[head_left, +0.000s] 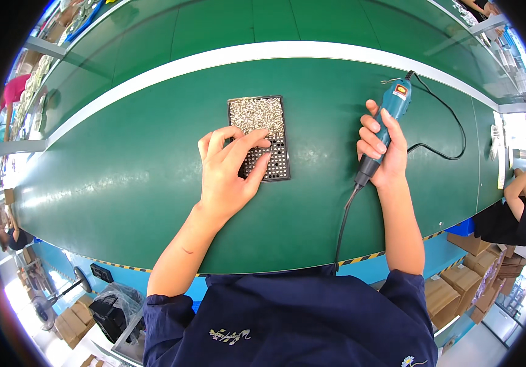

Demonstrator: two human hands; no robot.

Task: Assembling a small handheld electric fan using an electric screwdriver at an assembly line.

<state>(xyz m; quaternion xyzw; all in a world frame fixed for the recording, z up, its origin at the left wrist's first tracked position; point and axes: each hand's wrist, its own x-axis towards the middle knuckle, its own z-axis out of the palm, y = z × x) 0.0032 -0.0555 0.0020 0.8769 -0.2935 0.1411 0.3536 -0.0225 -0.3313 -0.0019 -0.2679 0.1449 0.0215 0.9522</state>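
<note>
Green tabletop (pixel 122 183) spreads wide, a white strip (pixel 275 49) along its far edge. Midway along, toward that edge, lies a black tray (pixel 280 175) of small metal parts (pixel 255 113). Over it is the left hand (pixel 225 168), thumb and fingertips parted. Toward the far right corner, the right hand (pixel 391 153) grips a blue electric screwdriver (pixel 396 100) with a black cord (pixel 342 226).

A tray (pixel 279 175) lies on a workbench (pixel 122 177) just above frame centre, small parts (pixel 253 115) heaped in its upper half, the left hand (pixel 226 168) over its lower half, the right hand (pixel 392 156) around a power tool (pixel 396 101) to its right, cardboard boxes (pixel 460 281) at lower right.
</note>
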